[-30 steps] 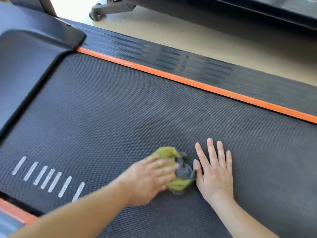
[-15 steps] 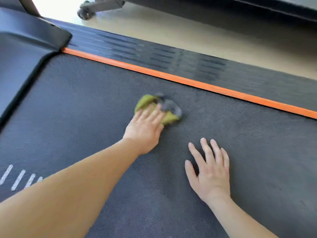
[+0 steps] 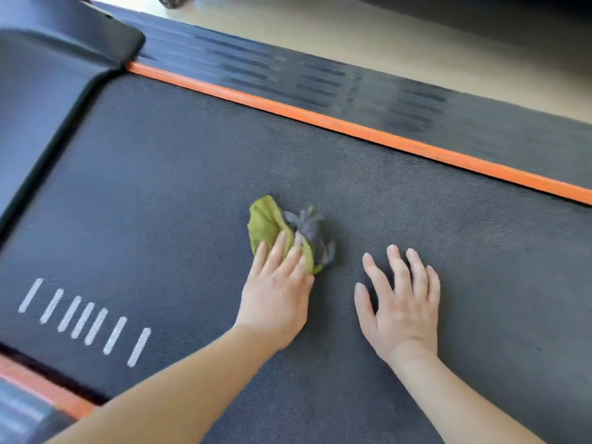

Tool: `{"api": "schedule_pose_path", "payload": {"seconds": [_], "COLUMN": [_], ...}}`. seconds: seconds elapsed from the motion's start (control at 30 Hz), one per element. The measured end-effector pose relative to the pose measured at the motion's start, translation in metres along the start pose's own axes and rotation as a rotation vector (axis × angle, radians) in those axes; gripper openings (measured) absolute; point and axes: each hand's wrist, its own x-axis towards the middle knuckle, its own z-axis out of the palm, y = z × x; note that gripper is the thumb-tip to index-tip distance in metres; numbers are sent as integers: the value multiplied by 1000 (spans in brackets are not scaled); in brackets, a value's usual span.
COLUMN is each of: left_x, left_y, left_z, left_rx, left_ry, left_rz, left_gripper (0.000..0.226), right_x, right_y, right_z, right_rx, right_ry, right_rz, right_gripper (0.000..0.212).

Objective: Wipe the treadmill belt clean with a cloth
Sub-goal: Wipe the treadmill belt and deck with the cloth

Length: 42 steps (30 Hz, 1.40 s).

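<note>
Hands, head view.
- Left hand [image 3: 275, 293]: fingers straight, laid flat over the near half of the cloth [image 3: 288, 227]. It presses the cloth down and does not curl round it.
- Right hand [image 3: 400, 302]: flat on the belt [image 3: 160, 187], fingers spread, holding nothing, just beside the cloth.
- Cloth: soft crumpled wad, yellow-green with grey, lying mid-belt.
- Belt: dark, finely pebbled surface, with white dashes [image 3: 80, 318] printed toward the near edge.
- Orange strip [image 3: 352, 131]: smooth and straight along the far edge, with a ribbed side rail [image 3: 320, 81] beyond it.
- Risks, judged:
  - The wad may slip from under the flat fingers on the grippy texture.
  - The bunched shape wipes a narrow track, so strips may be missed.
  - The belt may roll under the leaning right hand.
</note>
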Motion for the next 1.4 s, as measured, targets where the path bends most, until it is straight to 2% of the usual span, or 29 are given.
{"api": "schedule_pose_path", "payload": {"seconds": [0.1, 0.17, 0.2, 0.23, 0.33, 0.37, 0.4, 0.43, 0.5, 0.57, 0.6, 0.73, 0.83, 0.93, 1.03, 1.2, 1.3, 1.33, 1.4], "left_x": [-59, -52, -44, -38, -33, -38, -49, -64, -97, -110, -111, -105, -96, -91, -94, -107, -116, -126, -147], "left_y": [-7, -47, -70, -90, -103, -86, -64, -42, -16, -30, -41, -51, -34, -29, -27, -19, 12, 29, 54], "left_z": [-3, -9, -10, -12, -14, -10, -3, 3, 10, 7, 4, -16, -30, -46, -41, -10, 0, 5, 12], "left_rx": [45, 116, 150, 155, 13, -34, -56, -61, -28, 13, 24, -52, -125, -125, -104, -76, -72, -80, -66], "left_ry": [-150, -171, -149, -107, 45, 69, 70, 54, -37, -115, -117, -215, -335, -406, -364, -183, -81, -97, -160], "left_rz": [510, 701, 685, 566, -145, -304, -340, -249, 135, 376, 370, -42, -114, -138, -171, -203, -292, -248, -26], "left_gripper": [49, 47, 46, 47, 53, 55, 55, 54, 53, 50, 49, 55, 57, 57, 58, 60, 58, 57, 54], "right_x": [-1, 0, 1, 1, 1, 1, 0, 1, 3, 6, 8, -4, -24, -32, -19, -1, -3, -7, -13], "right_y": [2, 2, 0, -2, -4, -5, -6, -8, -12, -18, -22, -42, -45, -39, -33, -11, -1, 0, 2], "right_z": [5, 4, 2, 0, -3, -4, -4, -6, -13, -30, -42, -119, -173, -194, -166, -89, -56, -47, -30], "right_rx": [19, 22, 26, 22, -14, -29, -47, -69, -101, -117, -110, 32, 124, 55, 60, 39, -52, -39, 46], "right_ry": [60, 78, 68, 53, 2, -19, -46, -85, -166, -278, -368, -747, -801, -838, -815, -705, -527, -430, -283], "right_rz": [-30, -15, -10, -7, 14, 17, 18, 18, 28, 42, 63, 220, 201, 109, 16, -170, -307, -346, -380], "right_gripper": [51, 50, 50, 51, 52, 52, 53, 55, 57, 59, 59, 58, 55, 56, 55, 58, 61, 63, 60]}}
